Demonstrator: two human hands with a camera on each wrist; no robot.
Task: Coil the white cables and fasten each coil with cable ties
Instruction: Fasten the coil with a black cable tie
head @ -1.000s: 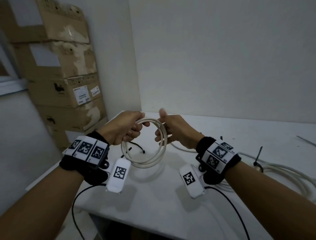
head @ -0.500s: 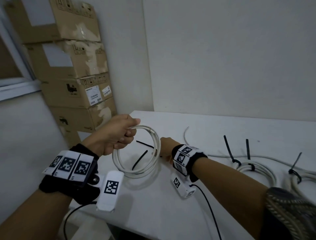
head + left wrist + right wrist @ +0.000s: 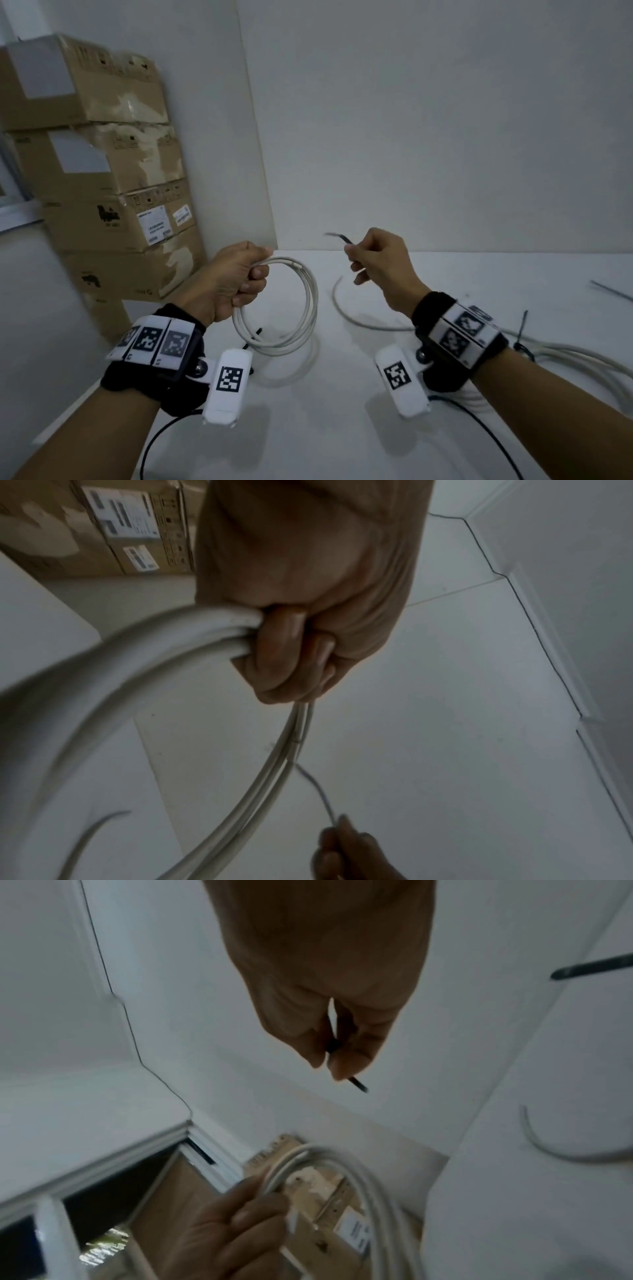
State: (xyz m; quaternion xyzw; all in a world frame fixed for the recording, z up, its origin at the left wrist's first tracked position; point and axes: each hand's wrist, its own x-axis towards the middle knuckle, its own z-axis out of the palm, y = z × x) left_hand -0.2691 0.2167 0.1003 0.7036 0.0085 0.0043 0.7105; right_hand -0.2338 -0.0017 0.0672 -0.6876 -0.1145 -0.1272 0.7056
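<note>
My left hand (image 3: 236,281) grips the top of a coil of white cable (image 3: 301,329) and holds it upright above the white table (image 3: 308,411); the left wrist view shows the fingers (image 3: 291,653) curled round the bundled turns (image 3: 143,658). To the right, at the same height, my right hand (image 3: 376,263) pinches a thin black cable tie (image 3: 339,236) between thumb and fingers, its blurred end sticking out to the left. In the right wrist view the tie's tip (image 3: 358,1084) pokes out below the fingertips (image 3: 346,1066). Another black tie (image 3: 255,334) lies on the table behind the coil.
A loose white cable (image 3: 346,311) curves across the table behind my right hand. Tied white coils (image 3: 565,356) with black ties lie at the right. Stacked cardboard boxes (image 3: 102,205) stand at the left against the wall. The table's front left edge is close to my left wrist.
My right hand let go of the coil, reached down to the table behind it, and came up holding a black cable tie. The left hand kept its grip on the coil.
</note>
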